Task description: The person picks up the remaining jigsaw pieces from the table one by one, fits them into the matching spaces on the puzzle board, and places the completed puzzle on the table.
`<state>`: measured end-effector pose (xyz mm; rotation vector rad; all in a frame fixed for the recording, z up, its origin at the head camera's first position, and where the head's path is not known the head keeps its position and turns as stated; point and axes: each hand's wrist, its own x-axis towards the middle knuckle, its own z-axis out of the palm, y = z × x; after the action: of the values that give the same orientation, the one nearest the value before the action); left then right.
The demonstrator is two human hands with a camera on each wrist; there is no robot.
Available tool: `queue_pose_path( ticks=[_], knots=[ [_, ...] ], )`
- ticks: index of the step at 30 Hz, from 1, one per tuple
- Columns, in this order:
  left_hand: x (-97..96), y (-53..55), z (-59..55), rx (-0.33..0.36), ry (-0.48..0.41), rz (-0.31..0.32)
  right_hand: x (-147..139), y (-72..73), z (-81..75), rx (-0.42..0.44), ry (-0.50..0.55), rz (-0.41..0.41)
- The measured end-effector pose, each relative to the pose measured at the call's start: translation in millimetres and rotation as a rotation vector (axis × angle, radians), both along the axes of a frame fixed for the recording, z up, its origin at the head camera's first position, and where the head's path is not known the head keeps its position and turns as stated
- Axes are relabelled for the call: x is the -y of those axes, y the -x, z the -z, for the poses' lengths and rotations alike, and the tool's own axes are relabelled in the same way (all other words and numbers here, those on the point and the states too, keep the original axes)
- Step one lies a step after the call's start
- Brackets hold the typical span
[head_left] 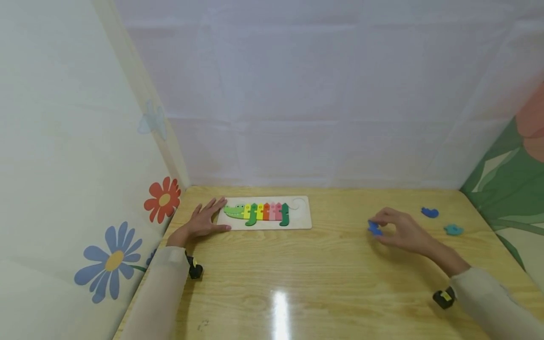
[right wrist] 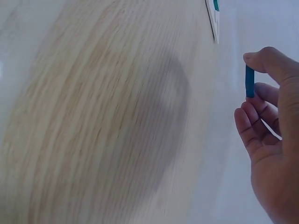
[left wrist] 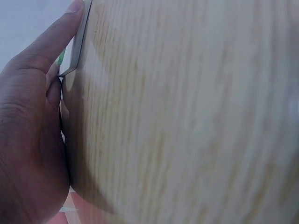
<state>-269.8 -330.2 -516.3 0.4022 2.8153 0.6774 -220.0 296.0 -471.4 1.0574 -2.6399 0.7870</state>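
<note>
A wooden puzzle board (head_left: 302,220) lies on the table, filled with a colourful crocodile (head_left: 234,212) of several pieces. At its right end a curled tail outline shows bare wood. My left hand (head_left: 201,223) rests at the board's left end, fingers spread and thumb along the near edge. In the left wrist view the thumb of that hand (left wrist: 30,102) touches the board's side. Away to the right, my right hand (head_left: 403,231) pinches a blue puzzle piece (head_left: 374,228) between thumb and fingers. The right wrist view shows the piece (right wrist: 250,81) edge-on, held above the table.
Right of my right hand lie a dark blue piece (head_left: 430,213) and a teal piece (head_left: 454,230). A white cloth wall (head_left: 272,104) stands behind the wooden table (head_left: 238,283). Flower-printed cloths (head_left: 114,261) flank it.
</note>
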Motion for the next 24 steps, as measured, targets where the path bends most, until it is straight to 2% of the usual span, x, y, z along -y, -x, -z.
queue_pose_path(
  ticks=[12, 24],
  knots=[
    [0.4, 0.5, 2.6, 0.006, 0.022, -0.008, 20.3, 11.1, -0.9, 0.009, 0.031, -0.021],
    [0.7, -0.4, -0.5, -0.010, -0.003, 0.010, 42.5, 19.4, -5.8, 0.024, 0.087, -0.054]
  ],
)
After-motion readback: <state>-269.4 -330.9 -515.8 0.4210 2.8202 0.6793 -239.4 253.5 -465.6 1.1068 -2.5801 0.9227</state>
